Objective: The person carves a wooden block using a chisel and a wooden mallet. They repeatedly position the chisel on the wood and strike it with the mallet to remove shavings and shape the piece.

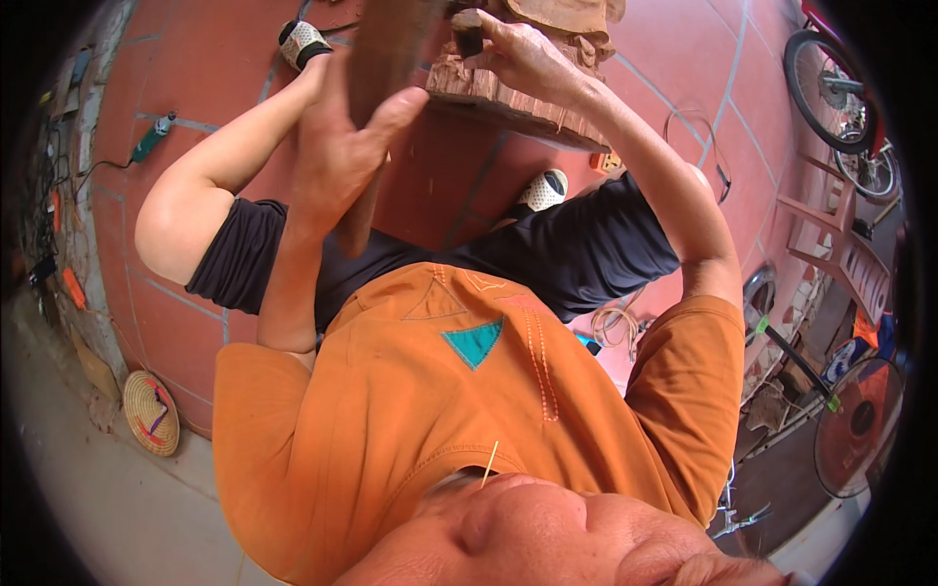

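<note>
My left hand (pixel 337 161) is raised between my knees, closed round the handle of a long brown wooden mallet (pixel 396 44). The mallet's broad part, smeared by motion, runs up past the top edge, and its narrow end pokes out below my palm. My right hand (pixel 532 59) has its fingers curled about a short dark tool with a blunt end (pixel 469 41); its working tip is hidden. Under that hand lies a thick reddish-brown wooden block (pixel 513 105) with rough, chipped sides. A paler carved wooden piece (pixel 567 18) shows above it, cut off by the frame.
My two feet in pale shoes (pixel 543 189) rest on red floor tiles (pixel 156 239). A green power tool (pixel 153 137) with a cord lies left. An orange socket box (pixel 606 162) sits beside the block. Rightward stand a bicycle wheel (pixel 793 73), a pink plastic chair (pixel 840 244) and a fan (pixel 860 420).
</note>
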